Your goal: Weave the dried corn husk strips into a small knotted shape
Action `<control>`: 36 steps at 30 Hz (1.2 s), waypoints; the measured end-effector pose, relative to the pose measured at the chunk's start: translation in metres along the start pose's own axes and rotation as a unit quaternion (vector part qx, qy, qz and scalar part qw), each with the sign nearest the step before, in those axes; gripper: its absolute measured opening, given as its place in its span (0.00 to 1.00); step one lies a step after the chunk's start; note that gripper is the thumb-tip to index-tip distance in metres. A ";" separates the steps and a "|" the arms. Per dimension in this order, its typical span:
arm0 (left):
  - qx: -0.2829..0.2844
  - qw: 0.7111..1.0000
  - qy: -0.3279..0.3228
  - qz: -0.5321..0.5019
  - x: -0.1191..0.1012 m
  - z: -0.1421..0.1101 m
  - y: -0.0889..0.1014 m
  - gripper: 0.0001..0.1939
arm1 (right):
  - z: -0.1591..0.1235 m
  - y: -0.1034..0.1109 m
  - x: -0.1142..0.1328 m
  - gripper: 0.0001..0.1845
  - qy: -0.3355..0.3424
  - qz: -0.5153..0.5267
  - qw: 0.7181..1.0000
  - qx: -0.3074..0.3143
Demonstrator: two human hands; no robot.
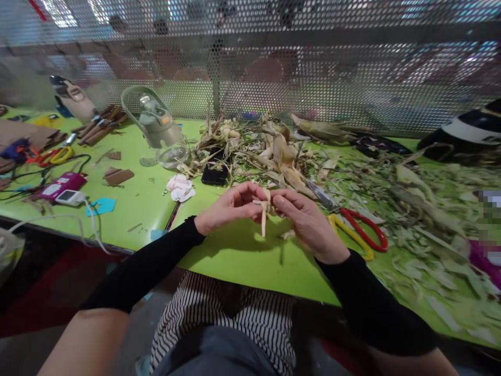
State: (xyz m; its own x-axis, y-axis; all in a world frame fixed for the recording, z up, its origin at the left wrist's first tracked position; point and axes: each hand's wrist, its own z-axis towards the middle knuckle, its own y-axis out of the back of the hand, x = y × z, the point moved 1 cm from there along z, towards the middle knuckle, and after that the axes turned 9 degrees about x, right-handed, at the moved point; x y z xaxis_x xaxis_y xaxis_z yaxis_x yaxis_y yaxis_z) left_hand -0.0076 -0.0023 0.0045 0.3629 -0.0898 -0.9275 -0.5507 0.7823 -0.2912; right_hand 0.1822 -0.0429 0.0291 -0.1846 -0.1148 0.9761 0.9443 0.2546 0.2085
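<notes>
My left hand (230,208) and my right hand (305,219) meet above the green table (242,256), near its front edge. Both pinch a small pale strip of dried corn husk (264,213), folded or knotted between the fingertips, with one end hanging down. Both wrists wear black sleeves. A big heap of dried husks and leaves (274,151) lies just behind my hands. Red and yellow scissors (358,232) rest on the table right beside my right hand.
A black phone (214,175) and a crumpled white tissue (180,187) lie behind my left hand. A glue gun stand (154,122), wooden tools (99,125), more scissors (55,155) and a pink device (62,185) sit at the left. Perforated metal screen (313,78) closes the back.
</notes>
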 end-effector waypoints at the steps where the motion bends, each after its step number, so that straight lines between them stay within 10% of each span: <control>1: 0.003 1.000 0.004 0.001 0.001 0.000 0.000 0.24 | 0.000 -0.002 -0.001 0.21 -0.003 0.038 0.999 0.000; 14: 0.037 0.998 0.029 0.036 0.008 -0.004 -0.014 0.18 | 0.000 -0.015 -0.005 0.22 -0.075 0.193 0.978 -0.001; 20: -0.082 0.986 -0.027 0.144 0.018 0.004 -0.013 0.16 | 0.004 0.005 -0.006 0.23 0.080 -0.141 0.977 -0.140; 28: -0.118 0.826 -0.166 0.526 0.022 -0.002 0.002 0.11 | -0.006 -0.016 -0.007 0.17 0.194 -0.499 0.838 -0.108; 36: -0.116 0.754 -0.133 0.633 0.020 -0.003 -0.003 0.16 | -0.006 -0.018 -0.002 0.17 0.221 -0.498 0.834 -0.087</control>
State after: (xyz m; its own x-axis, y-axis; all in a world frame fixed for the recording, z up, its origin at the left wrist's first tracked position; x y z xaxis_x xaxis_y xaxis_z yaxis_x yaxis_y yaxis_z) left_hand -0.0006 -0.0081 -0.0138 -0.4433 0.7886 -0.4261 -0.6873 0.0061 0.7264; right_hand 0.1676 -0.0527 0.0228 -0.8190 -0.5385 0.1981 0.4144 -0.3165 0.8533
